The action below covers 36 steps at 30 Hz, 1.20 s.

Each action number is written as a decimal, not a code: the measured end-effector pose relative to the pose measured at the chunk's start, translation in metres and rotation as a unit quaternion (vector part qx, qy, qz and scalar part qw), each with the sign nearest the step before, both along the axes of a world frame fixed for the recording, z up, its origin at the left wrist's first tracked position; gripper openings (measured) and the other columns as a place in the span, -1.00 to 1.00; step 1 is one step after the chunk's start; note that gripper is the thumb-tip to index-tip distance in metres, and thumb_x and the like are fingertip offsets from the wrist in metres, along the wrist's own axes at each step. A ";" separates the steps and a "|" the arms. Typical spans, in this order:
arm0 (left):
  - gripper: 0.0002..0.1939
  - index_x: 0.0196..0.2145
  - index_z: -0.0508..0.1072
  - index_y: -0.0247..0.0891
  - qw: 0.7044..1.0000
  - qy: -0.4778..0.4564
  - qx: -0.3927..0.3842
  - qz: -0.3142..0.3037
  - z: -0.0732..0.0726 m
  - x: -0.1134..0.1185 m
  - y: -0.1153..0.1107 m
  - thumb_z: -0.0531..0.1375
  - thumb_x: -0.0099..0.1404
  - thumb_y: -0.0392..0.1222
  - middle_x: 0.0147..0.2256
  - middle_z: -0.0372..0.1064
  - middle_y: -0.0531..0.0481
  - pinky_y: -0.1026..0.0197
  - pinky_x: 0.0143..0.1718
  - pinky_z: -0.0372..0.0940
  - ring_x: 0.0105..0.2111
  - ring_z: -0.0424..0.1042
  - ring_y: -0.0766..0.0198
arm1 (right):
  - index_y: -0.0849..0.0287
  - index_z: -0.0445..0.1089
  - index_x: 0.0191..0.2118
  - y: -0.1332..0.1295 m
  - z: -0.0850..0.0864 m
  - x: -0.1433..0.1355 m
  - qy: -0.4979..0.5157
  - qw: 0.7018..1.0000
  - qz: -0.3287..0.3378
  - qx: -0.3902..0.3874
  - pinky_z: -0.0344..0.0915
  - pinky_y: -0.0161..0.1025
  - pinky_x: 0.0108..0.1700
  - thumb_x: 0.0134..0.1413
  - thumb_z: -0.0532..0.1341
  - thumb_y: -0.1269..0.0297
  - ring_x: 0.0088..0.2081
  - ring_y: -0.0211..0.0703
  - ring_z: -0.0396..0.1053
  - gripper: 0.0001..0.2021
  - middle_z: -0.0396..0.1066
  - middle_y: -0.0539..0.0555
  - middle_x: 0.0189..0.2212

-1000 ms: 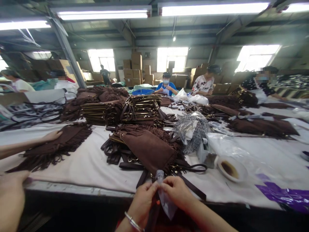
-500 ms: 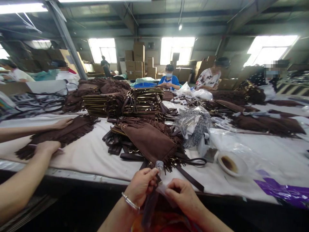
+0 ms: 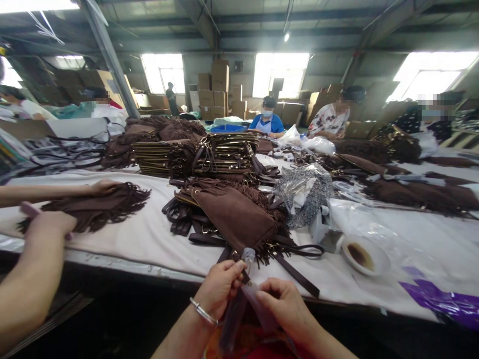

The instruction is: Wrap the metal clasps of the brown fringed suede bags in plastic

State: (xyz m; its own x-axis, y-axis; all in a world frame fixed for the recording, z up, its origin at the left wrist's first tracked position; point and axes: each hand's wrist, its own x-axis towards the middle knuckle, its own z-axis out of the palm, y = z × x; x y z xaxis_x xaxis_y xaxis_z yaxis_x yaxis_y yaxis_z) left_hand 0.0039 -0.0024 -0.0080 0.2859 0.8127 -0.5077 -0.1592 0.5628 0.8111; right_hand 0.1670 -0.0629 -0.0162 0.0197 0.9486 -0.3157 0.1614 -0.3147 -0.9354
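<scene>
At the table's front edge, my left hand (image 3: 222,285), with a silver bangle at the wrist, pinches a dark strap (image 3: 245,275) beside a brown fringed bag (image 3: 235,214). My right hand (image 3: 286,304) is just to the right, thumb and fingers closed on a thin translucent plastic sleeve (image 3: 258,301) that hangs below the strap. A clear plastic piece (image 3: 248,255) stands above my left fingertips. The bag lies on other fringed bags with loose dark straps around them.
Stacked brown bags (image 3: 228,154) rise behind. A white bowl (image 3: 364,255) with brown residue and purple plastic (image 3: 437,299) lie to the right. At the left, another person's hands (image 3: 56,224) work over a fringed brown piece (image 3: 101,207). Several people sit across the table.
My right hand has shifted slightly, and the plastic sleeve now spreads wider below the strap. The neighbour's near hand has moved left along the fringed piece. The view has shifted a little.
</scene>
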 end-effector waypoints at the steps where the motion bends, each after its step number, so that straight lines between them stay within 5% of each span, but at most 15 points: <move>1: -0.59 -0.51 0.31 -0.29 1.000 0.003 -0.002 0.000 -0.001 0.000 0.000 0.35 -0.01 0.09 -0.66 0.15 0.19 0.38 -0.67 -0.20 -0.70 0.00 0.54 | 0.27 0.46 -0.49 0.000 0.000 0.001 -0.003 1.000 0.001 0.001 0.13 -0.34 -0.47 -0.12 0.25 0.25 -0.53 -0.26 0.25 -0.83 0.42 0.00 -0.58; 26: -0.60 -0.47 0.37 -0.31 1.000 -0.008 -0.006 -0.007 -0.013 -0.004 0.001 0.36 0.01 0.08 -0.68 0.10 0.21 0.36 -0.64 -0.20 -0.68 -0.02 0.52 | 0.24 0.47 -0.50 0.007 -0.010 -0.006 -0.030 0.999 -0.017 0.011 0.19 -0.31 -0.43 -0.06 0.23 0.20 -0.48 -0.18 0.32 -0.80 0.45 0.03 -0.57; 33: -0.58 -0.40 0.43 -0.28 1.000 0.025 0.012 -0.002 0.005 -0.009 -0.005 0.31 0.04 0.16 -0.67 0.16 0.19 0.35 -0.64 -0.11 -0.70 0.06 0.47 | 0.26 0.50 -0.45 0.029 -0.008 -0.020 0.033 0.999 -0.024 0.017 0.23 -0.29 -0.43 -0.06 0.25 0.11 -0.48 -0.14 0.38 -0.74 0.49 0.05 -0.55; 36: -0.53 -0.33 0.45 -0.27 0.997 0.069 0.021 0.002 0.000 -0.020 -0.012 0.26 0.06 0.22 -0.65 0.24 0.16 0.35 -0.65 -0.11 -0.71 0.08 0.47 | 0.27 0.48 -0.48 0.038 -0.013 -0.029 0.042 0.998 -0.036 0.016 0.21 -0.30 -0.46 -0.09 0.27 0.09 -0.50 -0.16 0.35 -0.71 0.46 0.04 -0.59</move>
